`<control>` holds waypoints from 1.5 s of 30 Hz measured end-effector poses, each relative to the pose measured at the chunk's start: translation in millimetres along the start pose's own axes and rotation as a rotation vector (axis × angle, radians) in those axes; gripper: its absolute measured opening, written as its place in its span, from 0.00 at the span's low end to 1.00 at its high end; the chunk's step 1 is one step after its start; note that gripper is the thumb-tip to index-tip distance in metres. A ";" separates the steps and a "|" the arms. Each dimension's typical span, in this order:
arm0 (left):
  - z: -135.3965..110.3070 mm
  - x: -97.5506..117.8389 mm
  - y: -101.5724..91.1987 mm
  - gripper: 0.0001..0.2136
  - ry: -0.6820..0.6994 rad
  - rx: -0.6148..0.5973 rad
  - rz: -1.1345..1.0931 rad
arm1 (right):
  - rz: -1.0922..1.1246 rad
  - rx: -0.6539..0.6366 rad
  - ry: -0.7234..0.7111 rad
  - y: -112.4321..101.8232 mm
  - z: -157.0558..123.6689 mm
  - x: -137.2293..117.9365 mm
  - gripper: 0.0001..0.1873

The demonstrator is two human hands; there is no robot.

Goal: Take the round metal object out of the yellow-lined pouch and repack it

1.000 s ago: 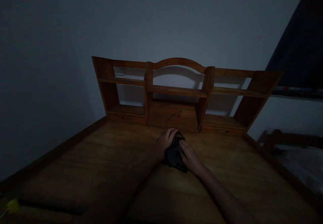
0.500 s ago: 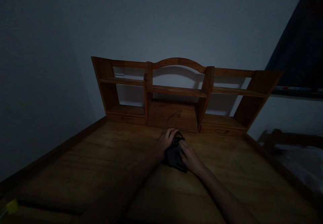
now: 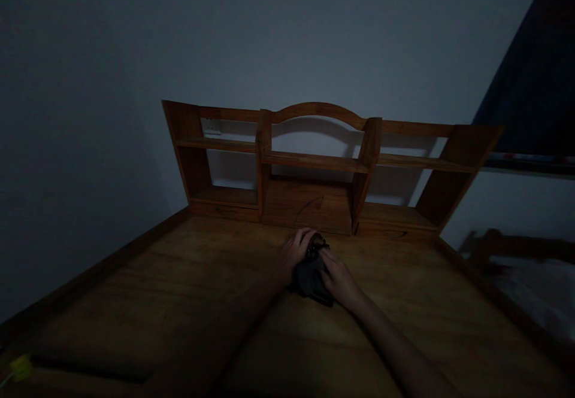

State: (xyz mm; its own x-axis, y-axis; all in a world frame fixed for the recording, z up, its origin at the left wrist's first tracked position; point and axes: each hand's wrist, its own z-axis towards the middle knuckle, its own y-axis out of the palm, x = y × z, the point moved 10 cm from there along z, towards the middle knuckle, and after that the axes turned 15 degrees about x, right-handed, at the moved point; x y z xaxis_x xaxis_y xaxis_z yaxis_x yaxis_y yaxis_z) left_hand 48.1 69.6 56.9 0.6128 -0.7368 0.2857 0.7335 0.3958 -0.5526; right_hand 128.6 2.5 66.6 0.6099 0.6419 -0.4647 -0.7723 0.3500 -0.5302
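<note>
On the wooden desk lies a small black item, soft-looking and pouch-like, though the dim light hides its exact kind. A shiny dark loop stands out at its far end, and a thin strap or edge shows at the near end. My left hand is curled around its left side, fingers at the loop. From the right, my right hand grips it with bent fingers against its upper part. Both hands are close together, and parts of the item are hidden beneath them.
A wooden shelf unit with an arched top rail stands at the desk's back, against the wall. A wall socket shows behind its left part. Bottom left is a small yellow thing; dark blue cloth hangs right.
Very little differs. Both hands stay on the black item in nearly the same place, with only a slight shift of the shiny loop between the fingers.
</note>
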 end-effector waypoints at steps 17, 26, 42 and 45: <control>1.7 0.8 -3.0 0.30 0.005 0.018 0.011 | 0.041 -0.013 0.021 -3.8 2.8 -0.7 0.19; 2.6 6.4 -9.2 0.30 0.043 0.049 0.025 | 0.091 0.024 0.006 -8.7 4.6 -4.2 0.23; 3.4 10.7 -25.5 0.28 0.112 0.203 0.083 | 0.083 0.076 -0.026 -11.6 8.8 -11.6 0.34; 1.1 15.9 -28.9 0.27 0.152 0.227 0.093 | 0.147 0.073 -0.050 -13.1 9.4 -15.8 0.36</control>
State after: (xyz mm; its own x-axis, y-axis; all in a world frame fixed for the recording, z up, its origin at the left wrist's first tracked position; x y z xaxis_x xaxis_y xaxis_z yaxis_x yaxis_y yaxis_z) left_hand 37.0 47.0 78.3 0.6418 -0.7587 0.1117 0.7339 0.5654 -0.3765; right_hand 127.4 -5.8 87.5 0.4815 0.7224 -0.4963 -0.8644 0.2978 -0.4052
